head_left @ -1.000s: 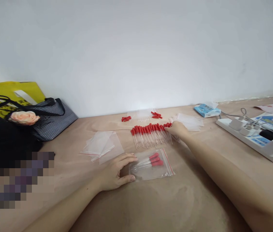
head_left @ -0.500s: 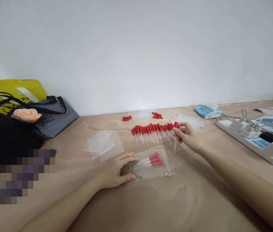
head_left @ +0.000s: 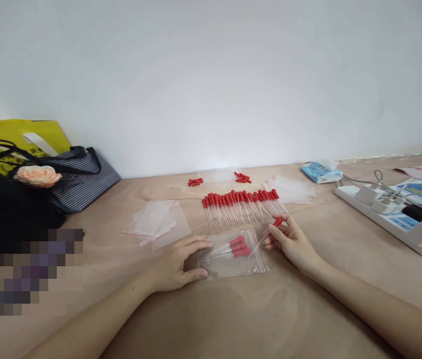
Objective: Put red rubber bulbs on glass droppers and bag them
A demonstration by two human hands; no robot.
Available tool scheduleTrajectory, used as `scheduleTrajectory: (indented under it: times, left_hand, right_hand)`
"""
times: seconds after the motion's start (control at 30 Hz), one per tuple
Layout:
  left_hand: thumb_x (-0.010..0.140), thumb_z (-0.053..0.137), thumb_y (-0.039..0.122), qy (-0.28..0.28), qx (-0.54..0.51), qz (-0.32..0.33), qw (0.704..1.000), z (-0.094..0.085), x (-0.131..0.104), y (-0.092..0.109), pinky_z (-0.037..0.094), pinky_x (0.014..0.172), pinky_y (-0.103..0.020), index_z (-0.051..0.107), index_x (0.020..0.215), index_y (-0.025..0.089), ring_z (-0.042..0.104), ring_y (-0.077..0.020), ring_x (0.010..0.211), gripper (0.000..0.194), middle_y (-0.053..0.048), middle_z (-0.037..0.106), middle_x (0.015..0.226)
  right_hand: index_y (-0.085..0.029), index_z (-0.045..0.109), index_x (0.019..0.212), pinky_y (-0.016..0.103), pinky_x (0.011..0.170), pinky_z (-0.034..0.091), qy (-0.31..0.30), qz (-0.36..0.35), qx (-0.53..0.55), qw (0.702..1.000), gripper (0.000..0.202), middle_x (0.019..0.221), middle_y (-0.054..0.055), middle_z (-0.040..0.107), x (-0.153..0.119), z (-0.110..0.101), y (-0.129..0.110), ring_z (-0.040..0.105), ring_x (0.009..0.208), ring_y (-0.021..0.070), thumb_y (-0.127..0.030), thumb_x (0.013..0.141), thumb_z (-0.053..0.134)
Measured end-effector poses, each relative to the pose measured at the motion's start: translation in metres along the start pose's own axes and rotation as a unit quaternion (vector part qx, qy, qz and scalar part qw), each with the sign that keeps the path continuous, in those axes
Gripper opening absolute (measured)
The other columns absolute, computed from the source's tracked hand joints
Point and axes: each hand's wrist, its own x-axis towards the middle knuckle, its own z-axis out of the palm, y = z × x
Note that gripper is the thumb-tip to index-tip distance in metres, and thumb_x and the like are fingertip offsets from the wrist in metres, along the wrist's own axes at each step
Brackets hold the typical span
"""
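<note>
A clear zip bag (head_left: 221,267) with several red-bulbed droppers in it lies flat on the table. Thumb and fingers apart, my left hand (head_left: 183,263) rests on the bag's left end. My right hand (head_left: 289,242) pinches one dropper (head_left: 278,221) by its red bulb, its clear tip slanting down-left over the bag's right end. Whether the tip is inside the bag's mouth I cannot tell. Behind them a row of droppers (head_left: 240,197) lies side by side, red bulbs away from me.
Flat bags lie at left (head_left: 162,219) and right (head_left: 295,189) of the row. Loose red bulbs (head_left: 196,182) sit near the wall. A tissue pack (head_left: 321,172) and power strip (head_left: 390,219) are right, a striped bag (head_left: 87,184) left.
My right hand has moved from the right end of the row toward me and the zip bag, with the dropper now tilted. My left hand stays on the bag.
</note>
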Motion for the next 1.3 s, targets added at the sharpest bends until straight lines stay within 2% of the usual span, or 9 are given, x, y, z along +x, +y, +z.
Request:
scheduleTrajectory:
  times: [0.13, 0.3, 0.6, 0.73, 0.83, 0.9, 1.03, 1.13, 1.3]
  left_hand:
    - [0.077, 0.052, 0.042, 0.006, 0.001, 0.004, 1.0, 0.001, 0.0, 0.0, 0.032, 0.099, -0.036, 0.042, 0.12, 0.024, 0.037, -0.0211, 0.119, 0.048, -0.004, 0.043, 0.128]
    - [0.077, 0.052, 0.042, 0.007, 0.007, 0.007, 1.0, 0.001, -0.001, -0.002, 0.031, 0.099, -0.036, 0.042, 0.121, 0.024, 0.036, -0.0208, 0.119, 0.048, -0.005, 0.043, 0.128]
    - [0.077, 0.052, 0.043, 0.006, 0.008, 0.006, 1.0, 0.002, 0.0, -0.002, 0.032, 0.098, -0.037, 0.041, 0.121, 0.023, 0.037, -0.0212, 0.119, 0.049, -0.006, 0.043, 0.128]
    - [0.077, 0.052, 0.042, 0.006, 0.011, 0.005, 1.0, 0.001, 0.0, -0.002, 0.032, 0.098, -0.037, 0.041, 0.121, 0.023, 0.037, -0.021, 0.119, 0.049, -0.006, 0.044, 0.127]
    - [0.077, 0.052, 0.042, 0.007, 0.011, 0.004, 1.0, 0.001, -0.001, -0.002, 0.033, 0.098, -0.037, 0.041, 0.121, 0.023, 0.037, -0.0209, 0.118, 0.049, -0.005, 0.044, 0.126]
    - [0.077, 0.053, 0.042, 0.009, 0.011, 0.005, 1.0, 0.002, -0.001, -0.003, 0.032, 0.098, -0.037, 0.041, 0.121, 0.024, 0.038, -0.0209, 0.118, 0.049, -0.005, 0.044, 0.127]
    - [0.076, 0.054, 0.042, 0.014, 0.007, 0.011, 1.0, 0.002, -0.001, -0.003, 0.033, 0.098, -0.037, 0.042, 0.121, 0.023, 0.038, -0.0212, 0.118, 0.05, -0.006, 0.045, 0.126]
    - [0.076, 0.054, 0.041, 0.014, 0.001, 0.015, 1.0, 0.002, -0.001, -0.004, 0.033, 0.098, -0.038, 0.042, 0.121, 0.023, 0.038, -0.0213, 0.118, 0.05, -0.006, 0.045, 0.126]
    - [0.079, 0.051, 0.039, 0.014, -0.003, 0.027, 1.0, 0.002, -0.001, -0.004, 0.033, 0.097, -0.038, 0.046, 0.117, 0.023, 0.039, -0.0202, 0.118, 0.042, -0.006, 0.046, 0.125]
  right_hand:
    - [-0.023, 0.034, 0.091, 0.028, 0.053, 0.049, 0.009, 0.014, 0.031, 0.999, 0.052, 0.061, -0.006, 0.055, 0.0, -0.002, 0.001, 0.057, 0.051, 0.0114, -0.048, 0.058, 0.066]
    - [-0.021, 0.041, 0.088, 0.028, 0.06, 0.05, -0.042, 0.062, 0.073, 0.995, 0.036, 0.066, -0.002, 0.059, -0.003, -0.006, -0.003, 0.06, 0.057, 0.012, -0.042, 0.067, 0.061]
    - [-0.018, 0.049, 0.078, 0.024, 0.068, 0.05, -0.097, 0.104, 0.074, 0.987, 0.031, 0.071, -0.002, 0.06, -0.009, -0.006, -0.003, 0.061, 0.065, 0.0095, -0.028, 0.059, 0.072]
    - [-0.016, 0.049, 0.074, 0.019, 0.051, 0.048, -0.156, 0.082, -0.02, 0.984, 0.031, 0.061, -0.003, 0.058, -0.012, -0.003, 0.0, 0.056, 0.052, 0.0072, -0.031, 0.058, 0.072]
    - [-0.016, 0.05, 0.072, 0.015, 0.033, 0.035, -0.179, 0.078, -0.114, 0.974, 0.031, 0.051, -0.006, 0.051, -0.014, -0.001, 0.0, 0.042, 0.036, 0.003, -0.037, 0.059, 0.07]
    - [-0.016, 0.052, 0.076, 0.014, 0.029, 0.029, -0.193, 0.076, -0.152, 0.966, 0.033, 0.055, -0.005, 0.051, -0.015, 0.0, -0.001, 0.037, 0.034, 0.0014, -0.041, 0.061, 0.067]
    - [-0.016, 0.051, 0.091, 0.016, 0.037, 0.036, -0.257, 0.083, -0.158, 0.95, 0.039, 0.066, -0.003, 0.055, -0.015, -0.002, -0.004, 0.046, 0.044, 0.0042, -0.044, 0.066, 0.062]
    - [-0.016, 0.048, 0.091, 0.02, 0.05, 0.043, -0.298, 0.076, -0.134, 0.942, 0.037, 0.066, -0.003, 0.055, -0.014, -0.005, -0.004, 0.053, 0.056, 0.0073, -0.04, 0.067, 0.063]
    - [-0.016, 0.048, 0.081, 0.021, 0.052, 0.042, -0.269, 0.063, -0.135, 0.951, 0.031, 0.062, -0.004, 0.054, -0.012, -0.003, 0.0, 0.052, 0.053, 0.007, -0.04, 0.067, 0.063]
